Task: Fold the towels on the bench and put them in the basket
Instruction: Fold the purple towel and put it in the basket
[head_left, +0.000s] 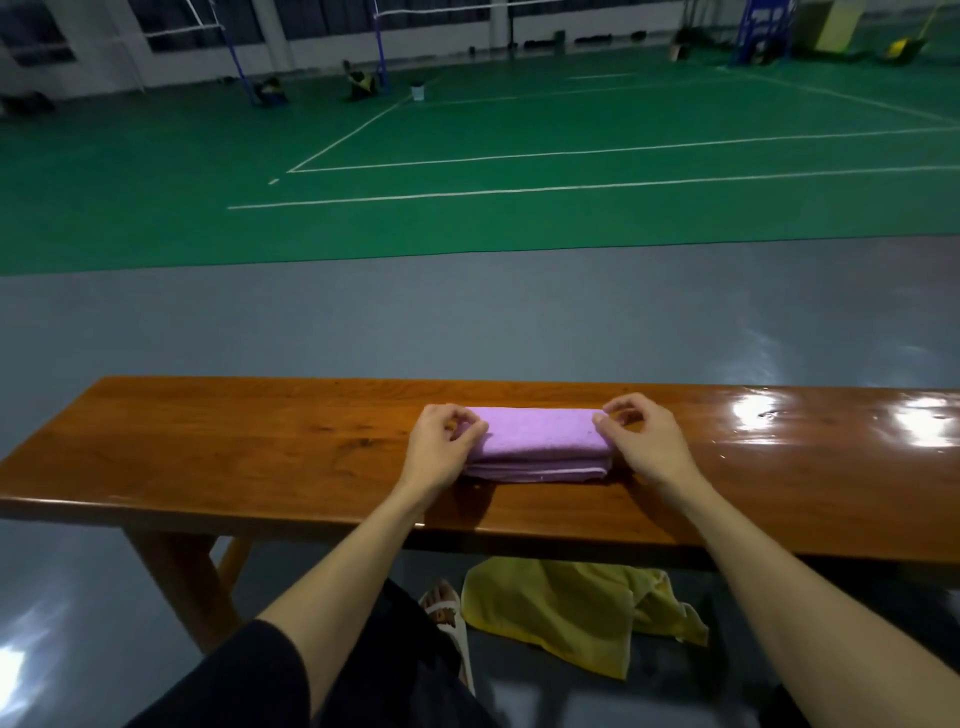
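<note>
A purple towel (540, 439) lies on the brown bench (260, 441), about in the middle and a bit to the far side. It is folded into a long, thick bar with a few layers, one on top of the other. The left hand (447, 441) is at the left end of the towel and the right hand (644, 441) is at the right end. Both hands have curled fingers. The right thumb and first finger pinch the top corner at that end. The left fingers curl round the left end and seem to pinch it too. The towel looks soft, light and floppy. It will not break, but it can sag in the middle or fall open if only the top layer is lifted. The bench top is shiny and smooth, so the towel could slide on it. The best way to hold it is at both ends, with fingers under the bottom layer and thumbs on top, so that all the layers stay together. A yellow towel (561, 608) lies in a loose heap on the floor (519, 322) under the near side of the bench, not folded. It looks soft too, and it is best picked up by two corners. No basket can be seen.
</note>
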